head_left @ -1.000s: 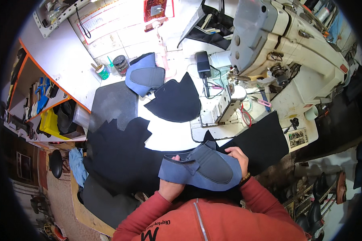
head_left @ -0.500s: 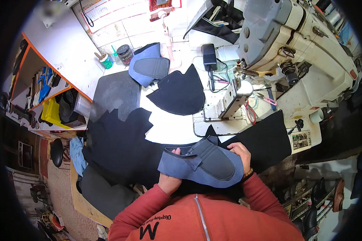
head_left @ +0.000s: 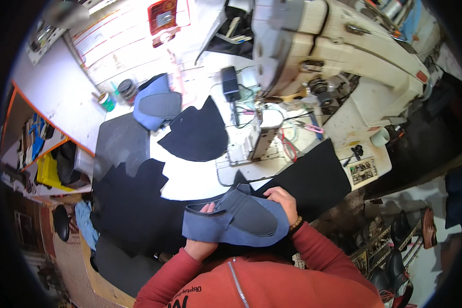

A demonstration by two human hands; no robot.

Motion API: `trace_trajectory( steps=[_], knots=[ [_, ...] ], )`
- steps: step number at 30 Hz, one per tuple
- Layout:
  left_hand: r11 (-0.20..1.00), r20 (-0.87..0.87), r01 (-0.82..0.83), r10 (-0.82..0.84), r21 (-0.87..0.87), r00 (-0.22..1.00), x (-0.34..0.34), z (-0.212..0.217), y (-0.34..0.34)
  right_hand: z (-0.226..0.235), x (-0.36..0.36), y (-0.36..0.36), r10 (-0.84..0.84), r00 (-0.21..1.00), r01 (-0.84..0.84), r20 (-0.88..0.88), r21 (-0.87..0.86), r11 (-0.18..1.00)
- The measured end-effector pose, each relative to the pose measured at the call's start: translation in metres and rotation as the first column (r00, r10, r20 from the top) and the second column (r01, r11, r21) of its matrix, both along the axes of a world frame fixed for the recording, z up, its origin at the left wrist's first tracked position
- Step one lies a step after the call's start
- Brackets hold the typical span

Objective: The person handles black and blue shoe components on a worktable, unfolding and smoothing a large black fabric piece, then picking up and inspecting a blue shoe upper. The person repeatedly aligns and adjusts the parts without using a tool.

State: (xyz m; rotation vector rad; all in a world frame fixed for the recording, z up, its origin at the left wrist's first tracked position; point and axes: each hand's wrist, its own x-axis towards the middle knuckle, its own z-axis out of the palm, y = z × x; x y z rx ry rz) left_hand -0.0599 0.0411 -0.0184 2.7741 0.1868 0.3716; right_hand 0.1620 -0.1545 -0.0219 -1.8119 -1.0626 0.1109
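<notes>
A blue-grey shoe upper (head_left: 203, 226) with a dark grey vamp panel (head_left: 249, 210) is held close in front of my body, between both hands. My left hand (head_left: 200, 249) grips its left end from below; fingertips show inside the upper's opening and the rest of that hand is hidden behind the material. At the far right edge, my right hand (head_left: 284, 200) is closed on the upper, its thumb side hidden. Beneath and behind it are black sheet material (head_left: 308, 177) and a larger dark piece (head_left: 126, 205).
A similar shoe upper (head_left: 159, 105) lies at the back left, beside a black cut piece (head_left: 200, 131). At the right stands a sewing machine (head_left: 364, 56). Red-handled scissors (head_left: 288, 150), a black power adapter (head_left: 230, 83) and a dark jar (head_left: 127, 90) are on the table.
My view has swung, so the table and machine sit further left in the picture. Both hands keep hold of the shoe upper, which looks slightly tilted compared with before.
</notes>
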Motion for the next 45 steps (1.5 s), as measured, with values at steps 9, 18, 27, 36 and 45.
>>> trace_trajectory(
  steps=[9,18,27,36,45],
  knots=[
    [0.999,-0.254,0.039,-0.038,-0.001,0.966,0.013,-0.021,-0.012,0.015,0.015,-0.018,0.117,0.975,-0.067,0.188,-0.252,0.965],
    [0.971,-0.240,0.100,-0.047,0.216,0.970,0.013,-0.021,-0.033,0.039,0.064,-0.016,0.031,0.900,0.067,0.434,-0.208,0.976],
    [0.996,-0.103,0.071,-0.065,0.060,0.993,0.013,-0.016,-0.021,0.021,0.114,0.035,0.052,0.731,0.361,0.681,-0.450,0.817],
    [0.976,-0.025,0.155,-0.153,0.153,0.988,0.020,-0.004,-0.011,0.001,0.132,0.079,-0.004,0.746,0.476,0.665,-0.530,0.702],
    [0.887,0.121,0.203,-0.167,-0.414,0.978,0.028,-0.035,-0.012,0.031,0.140,0.069,0.055,0.873,0.314,0.484,-0.647,0.695]
  ],
)
